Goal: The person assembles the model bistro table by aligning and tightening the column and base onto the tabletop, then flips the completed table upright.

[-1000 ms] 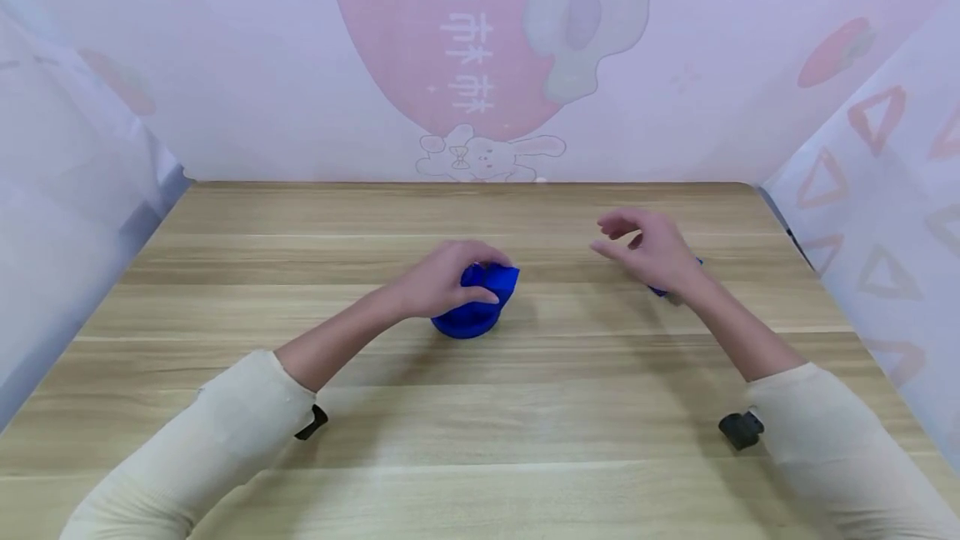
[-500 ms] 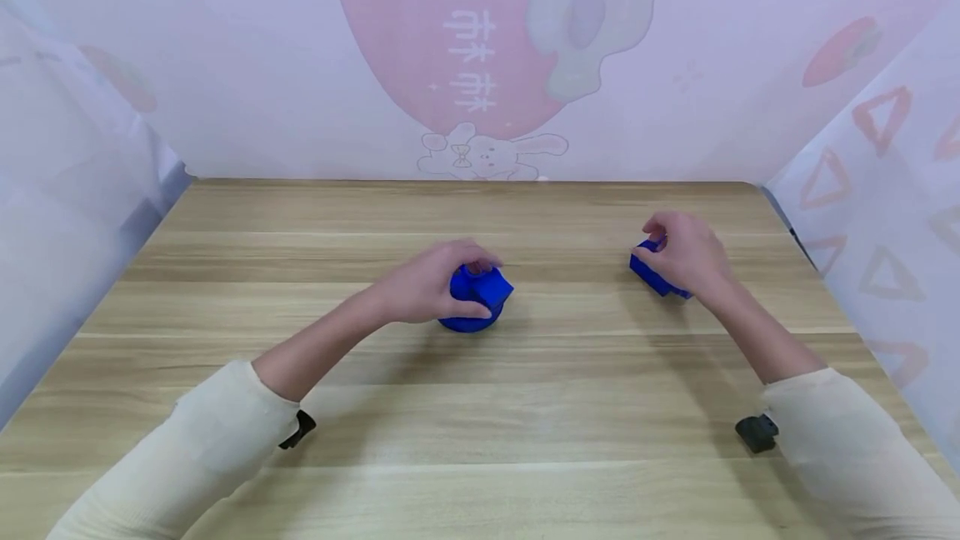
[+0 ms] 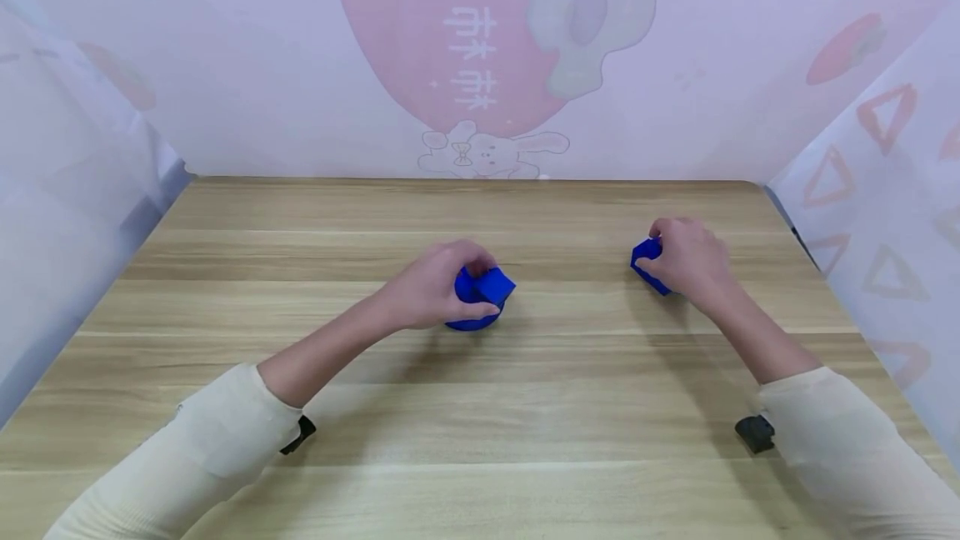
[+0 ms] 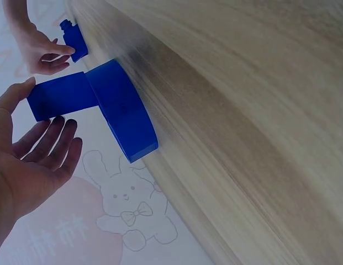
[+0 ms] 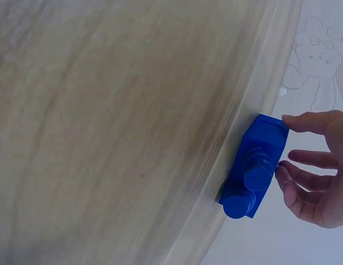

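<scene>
My left hand (image 3: pixel 431 286) pinches the upright square post of a blue plastic piece (image 3: pixel 497 284) near the middle of the table. In the left wrist view this piece (image 4: pixel 124 113) shows a rectangular post joined to a wide, curved-sided base on the wood. Thumb and fingertips lie at opposite sides of the post. Farther right, my right hand (image 3: pixel 690 257) grips a long blue block (image 3: pixel 651 267). From the right wrist view, that block (image 5: pixel 259 160) has two round knobs on one face, with the thumb at its end corner and fingertips along its edge.
Both pieces stand on a wood-grain table (image 3: pixel 480 423). A pale printed curtain (image 3: pixel 262 65) rises behind its far edge, with more cloth on both sides. Dark wrist devices (image 3: pixel 755 433) show beside the cream sleeves.
My right hand has moved right and closed on the long block, which was mostly hidden beneath it before. The piece under my left hand has turned slightly and shifted a little right.
</scene>
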Tool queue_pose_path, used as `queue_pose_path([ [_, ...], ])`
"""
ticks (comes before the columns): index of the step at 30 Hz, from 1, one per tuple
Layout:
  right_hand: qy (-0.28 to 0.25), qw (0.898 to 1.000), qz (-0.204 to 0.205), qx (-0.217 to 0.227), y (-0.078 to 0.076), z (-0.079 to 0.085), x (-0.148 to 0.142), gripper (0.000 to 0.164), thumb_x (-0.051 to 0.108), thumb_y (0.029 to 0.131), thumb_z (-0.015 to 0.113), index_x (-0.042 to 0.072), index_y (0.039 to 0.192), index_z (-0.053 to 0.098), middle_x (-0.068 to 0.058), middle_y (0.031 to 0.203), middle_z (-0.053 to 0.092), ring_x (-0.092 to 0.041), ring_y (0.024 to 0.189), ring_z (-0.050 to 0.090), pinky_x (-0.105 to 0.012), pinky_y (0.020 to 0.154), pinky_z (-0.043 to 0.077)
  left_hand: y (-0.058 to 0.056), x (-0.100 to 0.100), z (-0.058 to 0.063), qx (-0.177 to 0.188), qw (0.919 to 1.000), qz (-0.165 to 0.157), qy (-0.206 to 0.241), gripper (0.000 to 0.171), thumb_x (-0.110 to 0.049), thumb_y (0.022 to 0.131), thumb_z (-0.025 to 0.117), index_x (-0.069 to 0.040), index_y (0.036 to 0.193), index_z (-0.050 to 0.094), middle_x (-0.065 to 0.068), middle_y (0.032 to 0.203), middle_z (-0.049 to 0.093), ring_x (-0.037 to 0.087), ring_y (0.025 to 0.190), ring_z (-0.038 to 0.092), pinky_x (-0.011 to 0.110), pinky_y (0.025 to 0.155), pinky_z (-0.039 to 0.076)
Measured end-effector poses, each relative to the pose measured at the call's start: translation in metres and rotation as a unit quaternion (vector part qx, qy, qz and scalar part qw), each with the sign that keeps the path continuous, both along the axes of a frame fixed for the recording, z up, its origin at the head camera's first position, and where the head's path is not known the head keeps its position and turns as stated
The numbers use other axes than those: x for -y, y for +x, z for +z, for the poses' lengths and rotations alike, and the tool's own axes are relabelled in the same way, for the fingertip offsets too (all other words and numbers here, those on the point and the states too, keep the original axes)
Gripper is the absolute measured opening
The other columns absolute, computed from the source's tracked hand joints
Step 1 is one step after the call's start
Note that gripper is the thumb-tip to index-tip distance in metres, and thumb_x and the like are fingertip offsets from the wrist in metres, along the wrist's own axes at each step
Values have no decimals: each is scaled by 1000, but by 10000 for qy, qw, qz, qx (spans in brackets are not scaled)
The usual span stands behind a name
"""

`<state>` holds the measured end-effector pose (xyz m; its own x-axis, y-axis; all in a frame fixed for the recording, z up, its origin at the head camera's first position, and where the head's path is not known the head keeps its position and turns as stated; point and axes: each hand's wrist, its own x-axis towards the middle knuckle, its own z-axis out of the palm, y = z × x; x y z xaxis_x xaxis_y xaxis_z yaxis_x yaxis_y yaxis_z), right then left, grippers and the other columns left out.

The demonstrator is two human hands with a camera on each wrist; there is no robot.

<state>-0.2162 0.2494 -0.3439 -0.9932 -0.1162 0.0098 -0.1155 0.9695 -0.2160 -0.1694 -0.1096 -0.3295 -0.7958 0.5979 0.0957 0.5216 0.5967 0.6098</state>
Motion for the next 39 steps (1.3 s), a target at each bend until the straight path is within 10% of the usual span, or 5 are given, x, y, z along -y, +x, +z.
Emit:
queue_pose_path([
  [28,274,9993,228,-134,14,2,12,41,16,89,77,-6,121,65,-34,108,70,-49,93,70,-60,73,58,2,32,3,-196,9989,-416,-44,43,2,81,67,1,124,69,18,126,68,35,117,63,51,95,55],
  [39,6,9986,527,-53,20,0,11,45,14,88,80,-4,127,66,-32,123,66,-51,113,63,-64,84,56,-1,42,0,-198,9990,-409,9,42,9,83,65,-1,123,71,17,123,67,33,113,63,52,89,54],
])
